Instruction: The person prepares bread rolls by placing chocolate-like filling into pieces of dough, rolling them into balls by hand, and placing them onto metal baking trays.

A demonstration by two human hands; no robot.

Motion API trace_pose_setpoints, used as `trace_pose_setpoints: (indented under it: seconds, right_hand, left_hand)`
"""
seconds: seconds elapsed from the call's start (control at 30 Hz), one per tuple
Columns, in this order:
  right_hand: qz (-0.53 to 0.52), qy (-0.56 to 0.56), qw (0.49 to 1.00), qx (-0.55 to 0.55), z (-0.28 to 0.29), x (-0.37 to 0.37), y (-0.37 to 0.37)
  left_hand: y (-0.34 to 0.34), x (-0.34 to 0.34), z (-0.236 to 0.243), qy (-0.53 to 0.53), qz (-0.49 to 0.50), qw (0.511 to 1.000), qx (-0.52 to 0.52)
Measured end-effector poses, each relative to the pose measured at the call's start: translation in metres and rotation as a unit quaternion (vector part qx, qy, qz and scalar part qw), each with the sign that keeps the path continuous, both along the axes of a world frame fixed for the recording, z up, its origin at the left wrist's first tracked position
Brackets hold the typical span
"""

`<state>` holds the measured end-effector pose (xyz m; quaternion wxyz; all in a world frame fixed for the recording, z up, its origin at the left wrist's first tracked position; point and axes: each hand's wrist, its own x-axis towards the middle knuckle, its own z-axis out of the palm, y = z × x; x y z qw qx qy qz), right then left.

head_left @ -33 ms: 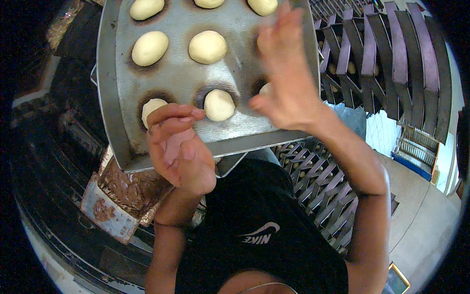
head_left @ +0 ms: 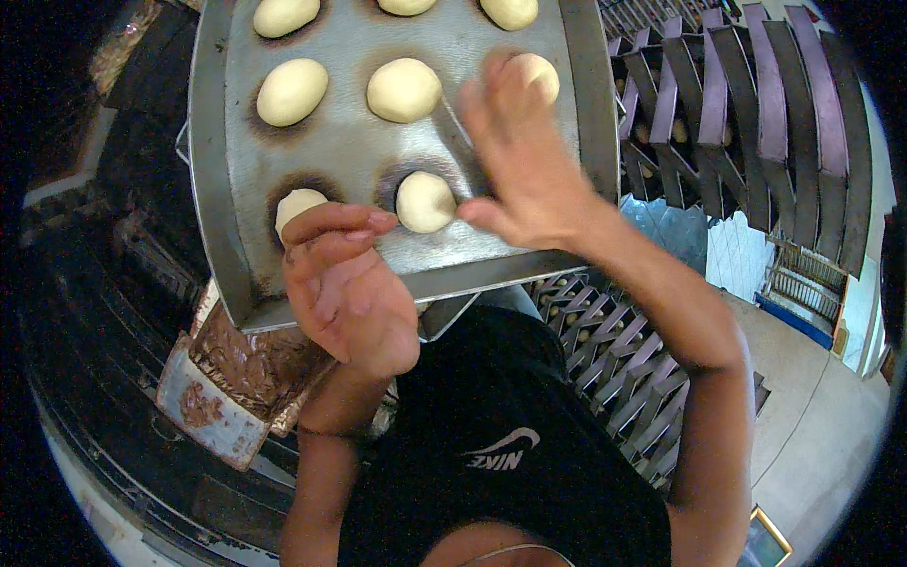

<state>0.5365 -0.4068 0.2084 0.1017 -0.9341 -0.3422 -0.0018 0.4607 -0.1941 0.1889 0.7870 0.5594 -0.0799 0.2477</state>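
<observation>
A deep metal baking tray [head_left: 505, 271] holds several pale, rounded dough balls, each with a dark scorched ring around it. My left hand [head_left: 345, 283] is over the tray's near left corner, palm showing, fingers bent, with nothing seen in it. Its fingers partly cover the near left dough ball [head_left: 300, 208]. My right hand [head_left: 529, 156], slightly blurred, is spread above the right side of the tray. The tip of its thumb is beside the near middle dough ball [head_left: 425, 202]; whether they touch I cannot tell. Behind its fingers a dough ball [head_left: 537, 78] shows partly.
Purple and dark metal racks [head_left: 718, 123] stand at the right; another rack [head_left: 605, 350] with dough balls in it is lower down. A brown-smeared container [head_left: 250, 369] lies below the tray's left corner. Dark metal equipment [head_left: 104, 283] fills the left side.
My right hand has moved left, uncovering the right dough ball of the middle row and hiding the near right one. My left hand has hardly moved.
</observation>
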Motion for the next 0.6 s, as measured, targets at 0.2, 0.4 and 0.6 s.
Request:
trace_pose_setpoints:
  seconds: [0.2,0.4,0.6]
  right_hand:
    - [-0.028,0.085,0.960,0.266,0.013,0.011,-0.024]
    - [0.042,0.081,0.996,0.025,-0.004,0.004,-0.001]
    - [0.105,0.125,0.969,0.186,0.012,-0.010,0.053]
  left_hand:
    - [0.031,-0.028,0.009,0.038,0.026,0.999,-0.026]
    - [0.048,-0.024,0.014,-0.016,0.020,1.000,-0.016]
    - [0.053,-0.033,0.013,-0.026,0.065,0.997,-0.036]
